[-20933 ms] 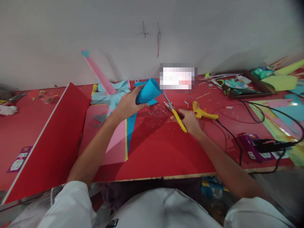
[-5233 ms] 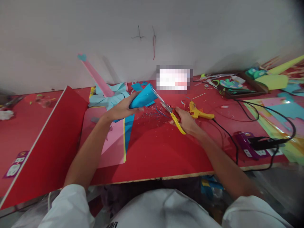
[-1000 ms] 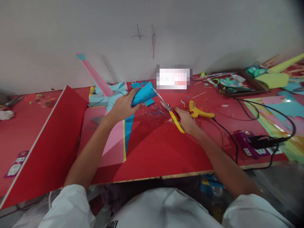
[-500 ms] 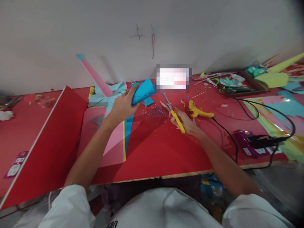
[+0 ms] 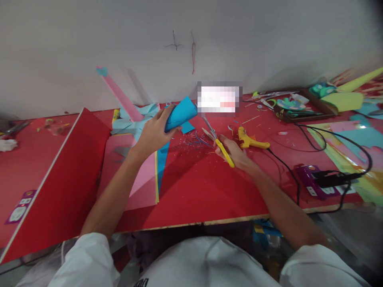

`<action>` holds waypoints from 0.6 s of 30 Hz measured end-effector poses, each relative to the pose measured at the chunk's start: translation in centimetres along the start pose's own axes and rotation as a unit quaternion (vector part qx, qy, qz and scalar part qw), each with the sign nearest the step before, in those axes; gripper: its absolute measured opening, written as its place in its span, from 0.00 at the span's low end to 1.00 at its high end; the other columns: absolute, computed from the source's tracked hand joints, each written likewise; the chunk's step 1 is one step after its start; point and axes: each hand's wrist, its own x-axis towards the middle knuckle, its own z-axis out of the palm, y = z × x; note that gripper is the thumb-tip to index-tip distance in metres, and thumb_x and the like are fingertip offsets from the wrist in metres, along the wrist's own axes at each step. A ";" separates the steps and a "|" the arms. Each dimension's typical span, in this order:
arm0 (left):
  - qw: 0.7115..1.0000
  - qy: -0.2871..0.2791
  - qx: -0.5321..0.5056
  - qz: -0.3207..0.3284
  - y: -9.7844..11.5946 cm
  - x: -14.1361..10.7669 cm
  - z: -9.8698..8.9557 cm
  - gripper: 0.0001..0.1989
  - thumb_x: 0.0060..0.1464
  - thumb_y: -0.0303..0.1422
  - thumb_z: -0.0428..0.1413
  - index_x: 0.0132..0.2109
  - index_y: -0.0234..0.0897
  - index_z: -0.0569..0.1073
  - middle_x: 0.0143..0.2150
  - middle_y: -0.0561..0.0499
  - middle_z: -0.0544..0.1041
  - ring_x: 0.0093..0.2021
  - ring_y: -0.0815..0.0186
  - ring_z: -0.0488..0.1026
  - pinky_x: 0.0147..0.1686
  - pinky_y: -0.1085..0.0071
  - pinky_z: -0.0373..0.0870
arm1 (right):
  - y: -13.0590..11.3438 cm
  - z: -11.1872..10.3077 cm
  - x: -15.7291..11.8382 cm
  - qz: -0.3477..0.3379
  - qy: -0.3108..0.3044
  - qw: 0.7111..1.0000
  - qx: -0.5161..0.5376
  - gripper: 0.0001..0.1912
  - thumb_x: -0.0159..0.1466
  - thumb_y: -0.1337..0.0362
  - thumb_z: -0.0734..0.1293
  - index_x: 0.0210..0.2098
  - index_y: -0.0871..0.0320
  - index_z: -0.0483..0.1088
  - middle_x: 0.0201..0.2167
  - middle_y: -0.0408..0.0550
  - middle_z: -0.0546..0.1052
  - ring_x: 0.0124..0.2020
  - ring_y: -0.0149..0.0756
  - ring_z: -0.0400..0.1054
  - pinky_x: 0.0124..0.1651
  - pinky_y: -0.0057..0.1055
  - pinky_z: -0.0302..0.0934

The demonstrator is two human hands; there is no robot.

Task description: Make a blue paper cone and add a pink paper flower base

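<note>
Holding a rolled blue paper point(image 5: 182, 113) in the left grip point(image 5: 156, 133), clamped around its side, tilted above the red surface point(image 5: 206, 191). Gripping yellow-handled scissors point(image 5: 220, 146) in the right grip point(image 5: 235, 153), clamped around the handles, with blades point(image 5: 210, 127) parted and pointing towards the wall point(image 5: 254, 44), near the rolled blue paper but apart from it. Showing small scraps point(image 5: 188, 128) on the surface between both grips, a yellow glue gun point(image 5: 251, 141) just beside the right grip, and pink sheets point(image 5: 146, 183) beneath the left forearm point(image 5: 115, 191).
</note>
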 end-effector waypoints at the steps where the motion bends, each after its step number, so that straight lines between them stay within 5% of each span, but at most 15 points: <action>1: 1.000 -0.001 0.002 0.002 0.0 0.0 -0.1 0.43 0.69 0.60 0.53 0.81 0.45 0.59 0.80 0.36 0.66 0.71 0.38 0.72 0.65 0.45 0.73 | 0.0 0.0 -0.1 0.003 -0.001 1.000 0.012 0.28 0.67 0.31 0.68 0.45 0.48 0.71 0.29 0.42 0.69 0.27 0.38 0.67 0.26 0.33 0.60; 18: 0.999 -0.013 0.037 -0.016 1.2 -0.1 -0.4 0.39 0.68 0.53 0.57 0.80 0.50 0.61 0.73 0.38 0.74 0.65 0.37 0.75 0.58 0.47 0.76 | 0.7 0.2 0.6 0.006 0.040 0.999 -0.029 0.24 0.69 0.36 0.65 0.40 0.50 0.69 0.28 0.45 0.70 0.28 0.41 0.67 0.28 0.36 0.59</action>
